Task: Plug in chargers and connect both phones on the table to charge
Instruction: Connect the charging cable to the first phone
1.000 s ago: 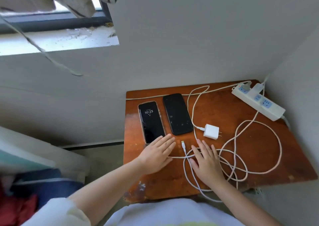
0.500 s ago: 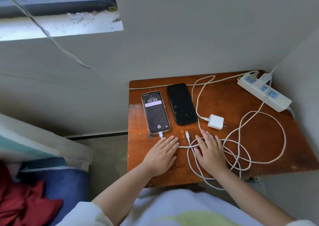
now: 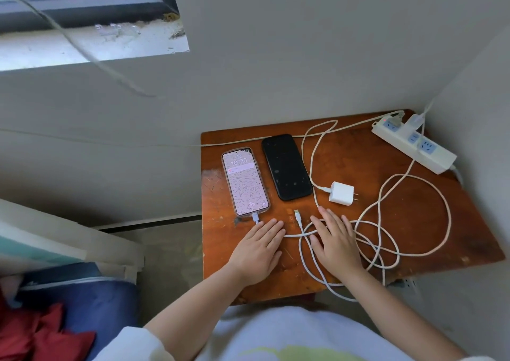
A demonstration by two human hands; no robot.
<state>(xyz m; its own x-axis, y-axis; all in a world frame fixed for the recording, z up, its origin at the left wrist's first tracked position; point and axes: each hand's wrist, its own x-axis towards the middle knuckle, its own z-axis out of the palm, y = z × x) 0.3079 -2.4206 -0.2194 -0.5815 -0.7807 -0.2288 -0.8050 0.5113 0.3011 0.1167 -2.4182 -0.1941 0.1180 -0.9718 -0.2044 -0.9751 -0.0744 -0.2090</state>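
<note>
Two phones lie side by side on the small wooden table [image 3: 386, 203]. The left phone [image 3: 245, 181] has a lit screen and a white cable plugged into its bottom end. The right phone [image 3: 287, 167] is dark with no cable in it. A loose cable connector [image 3: 298, 217] lies just below it. A white charger brick [image 3: 341, 193] lies unplugged beside the dark phone. Another charger [image 3: 415, 120] sits in the white power strip [image 3: 414, 145]. My left hand [image 3: 259, 250] and my right hand [image 3: 335, 243] rest flat on the table, holding nothing.
White cables [image 3: 386, 239] loop in a tangle over the right half of the table and hang off its front edge. Walls close in behind and to the right. A window sill [image 3: 82, 46] is up left; bedding [image 3: 69, 313] lies down left.
The left phone's screen has brightened from dim to fully lit. Both hands stay flat on the table; the view has shifted slightly.
</note>
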